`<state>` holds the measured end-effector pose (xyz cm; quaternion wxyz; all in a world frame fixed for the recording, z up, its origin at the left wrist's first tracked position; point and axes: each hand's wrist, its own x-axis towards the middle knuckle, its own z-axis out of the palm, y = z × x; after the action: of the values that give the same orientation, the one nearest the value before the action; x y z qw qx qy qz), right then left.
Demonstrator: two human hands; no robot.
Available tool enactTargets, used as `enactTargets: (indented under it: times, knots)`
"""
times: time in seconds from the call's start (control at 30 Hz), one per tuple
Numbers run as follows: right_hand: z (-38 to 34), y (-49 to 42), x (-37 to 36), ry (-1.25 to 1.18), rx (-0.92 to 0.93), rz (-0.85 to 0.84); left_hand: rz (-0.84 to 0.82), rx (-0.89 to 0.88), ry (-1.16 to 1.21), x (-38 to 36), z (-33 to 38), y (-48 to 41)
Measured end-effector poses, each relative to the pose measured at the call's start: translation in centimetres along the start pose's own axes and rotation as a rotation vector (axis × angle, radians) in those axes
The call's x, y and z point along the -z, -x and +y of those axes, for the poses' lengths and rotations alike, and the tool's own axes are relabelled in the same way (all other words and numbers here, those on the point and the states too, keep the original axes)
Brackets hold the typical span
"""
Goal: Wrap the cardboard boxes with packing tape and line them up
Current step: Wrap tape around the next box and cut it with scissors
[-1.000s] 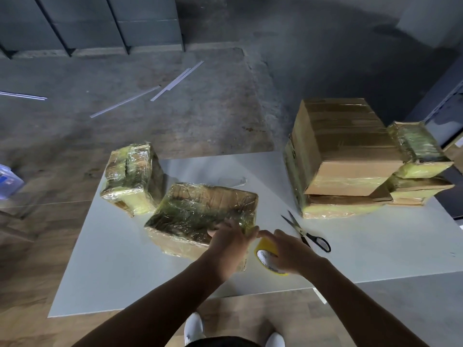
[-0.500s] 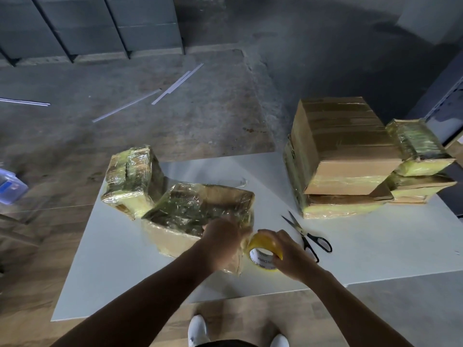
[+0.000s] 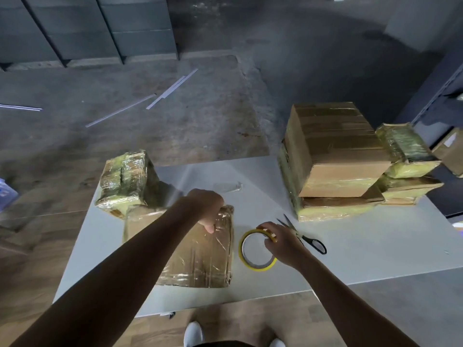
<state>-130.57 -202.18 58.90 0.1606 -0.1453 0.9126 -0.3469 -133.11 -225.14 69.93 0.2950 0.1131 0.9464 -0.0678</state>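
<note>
The wrapped box (image 3: 200, 254) is laid flat near the table's (image 3: 375, 246) front edge, its far-left corner tucked against a smaller wrapped box (image 3: 124, 181) at the table's far-left corner. Its far edge is gripped by the left hand (image 3: 206, 209), fingers curled over. The tape roll (image 3: 258, 267) is pinched at the rim by the right hand (image 3: 283, 244), just beside the scissors (image 3: 304, 237). Bare tabletop is left beyond them. Half a second back, box and roll were held up. Both are set down now.
</note>
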Motion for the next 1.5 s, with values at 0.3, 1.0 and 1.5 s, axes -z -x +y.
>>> enactTargets:
  times: [0.3, 1.0, 1.5]
  knots:
    - [1.8, -0.6, -1.7, 0.085, -0.154, -0.084, 0.167, 0.053, 0.214, -2.9, -1.0, -3.7]
    - [1.4, -1.7, 0.6, 0.402, 0.078, -0.23, 0.244, 0.085, 0.367, -4.7, -1.5, -5.1]
    - [2.2, -1.5, -1.7, 0.22, -0.052, -0.089, 0.298, -0.046, 0.285, -11.9, 13.7, 0.1]
